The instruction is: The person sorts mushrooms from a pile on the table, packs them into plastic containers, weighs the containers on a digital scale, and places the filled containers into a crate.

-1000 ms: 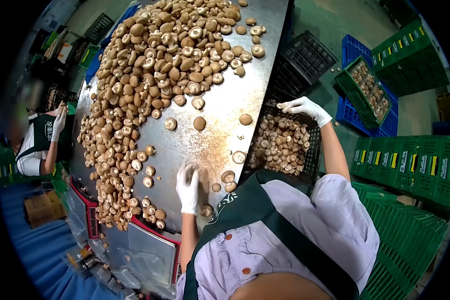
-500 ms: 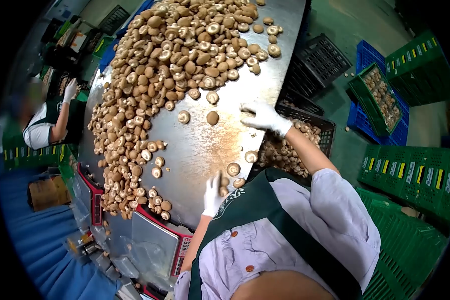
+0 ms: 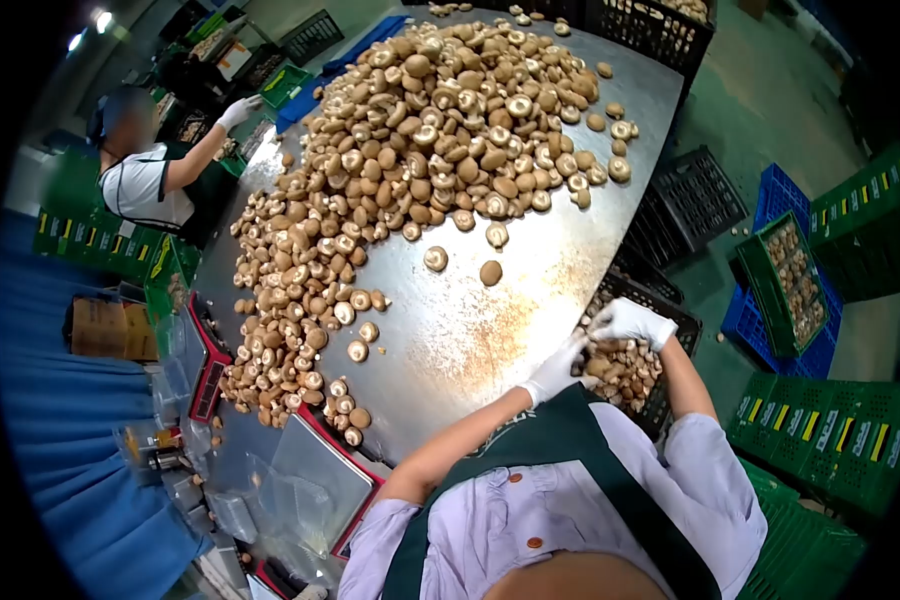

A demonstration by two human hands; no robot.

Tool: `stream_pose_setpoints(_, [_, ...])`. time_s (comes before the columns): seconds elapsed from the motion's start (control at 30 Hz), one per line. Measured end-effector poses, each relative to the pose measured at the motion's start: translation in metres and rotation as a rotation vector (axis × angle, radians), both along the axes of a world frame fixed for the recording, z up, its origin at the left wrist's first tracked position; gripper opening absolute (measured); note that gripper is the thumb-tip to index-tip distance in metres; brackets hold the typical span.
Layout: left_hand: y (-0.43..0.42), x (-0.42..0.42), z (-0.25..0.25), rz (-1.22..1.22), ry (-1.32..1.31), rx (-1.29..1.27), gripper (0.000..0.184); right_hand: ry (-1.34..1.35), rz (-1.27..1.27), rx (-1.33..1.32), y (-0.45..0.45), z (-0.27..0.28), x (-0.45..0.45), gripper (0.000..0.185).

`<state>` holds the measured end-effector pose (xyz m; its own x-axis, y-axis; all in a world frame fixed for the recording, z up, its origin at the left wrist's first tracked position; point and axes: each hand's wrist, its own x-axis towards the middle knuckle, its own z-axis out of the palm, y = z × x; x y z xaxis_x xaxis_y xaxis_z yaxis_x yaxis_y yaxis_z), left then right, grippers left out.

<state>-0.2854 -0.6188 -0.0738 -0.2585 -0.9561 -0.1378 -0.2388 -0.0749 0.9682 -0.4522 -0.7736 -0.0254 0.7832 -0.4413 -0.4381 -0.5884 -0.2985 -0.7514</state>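
Observation:
Both my hands wear white gloves and are over a dark crate of shiitake mushrooms at the table's near edge. My left hand comes across the edge with thumb and fingers apart. Mushrooms show beside its fingertips; I cannot tell whether they are in the hand or in the crate. My right hand is above the crate's far part, fingers stretched left and bent down near the mushrooms. On the metal table lies a large mushroom heap, with a few loose ones, including a brown-capped mushroom.
Red-edged scales and clear plastic trays sit at lower left. Black crates, green crates and a blue pallet are on the right. A co-worker stands across the table, one gloved hand raised.
My left hand has moved right from the table to the crate; my right hand has moved from the tabletop to above it. Mushrooms near the table's near edge are gone. The view has shifted.

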Motion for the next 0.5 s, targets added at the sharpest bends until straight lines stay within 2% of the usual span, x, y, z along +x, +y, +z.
stream_pose_setpoints(0.03, [-0.001, 0.000, -0.002, -0.023, -0.063, -0.189, 0.073, -0.003, -0.030, -0.012, -0.001, 0.008, -0.002, 0.033])
stream_pose_setpoints(0.07, [0.000, 0.003, -0.004, -0.056, -0.048, -0.098, 0.067, 0.032, -0.069, -0.038, -0.004, 0.017, -0.004, 0.034])
stream_pose_setpoints(0.1, [0.000, 0.008, 0.013, 0.015, -0.064, -0.091, 0.052, -0.033, -0.125, -0.050, -0.005, 0.022, -0.005, 0.032])
stream_pose_setpoints(0.17, [-0.001, 0.022, 0.026, 0.194, -0.193, -0.189, 0.035, -0.151, -0.245, -0.038, -0.011, 0.016, -0.003, 0.030])
stream_pose_setpoints(0.2, [-0.003, 0.030, 0.022, 0.330, -0.255, -0.284, 0.026, -0.085, -0.320, 0.018, -0.013, 0.030, 0.008, 0.029])
stream_pose_setpoints(0.23, [-0.002, 0.040, 0.016, 0.440, -0.330, -0.303, 0.025, -0.119, -0.372, 0.053, -0.019, 0.025, 0.015, 0.031])
stream_pose_setpoints(0.3, [-0.003, 0.067, 0.008, 0.587, -0.506, -0.401, 0.028, -0.186, -0.420, -0.050, -0.030, 0.021, 0.033, 0.032])
stream_pose_setpoints(0.33, [-0.001, 0.078, 0.012, 0.659, -0.543, -0.410, 0.029, -0.310, -0.461, -0.039, -0.034, 0.022, 0.048, 0.034])
stream_pose_setpoints(0.43, [0.012, 0.104, 0.004, 0.668, -0.915, -0.321, 0.048, -0.499, -0.488, 0.088, -0.060, 0.020, 0.093, 0.038])
stream_pose_setpoints(0.47, [0.018, 0.110, -0.016, 0.658, -0.917, -0.281, 0.056, -0.512, -0.442, -0.089, -0.079, 0.000, 0.109, 0.038])
stream_pose_setpoints(0.5, [0.020, 0.112, -0.021, 0.606, -1.006, -0.258, 0.055, -0.533, -0.495, -0.081, -0.090, -0.004, 0.126, 0.039])
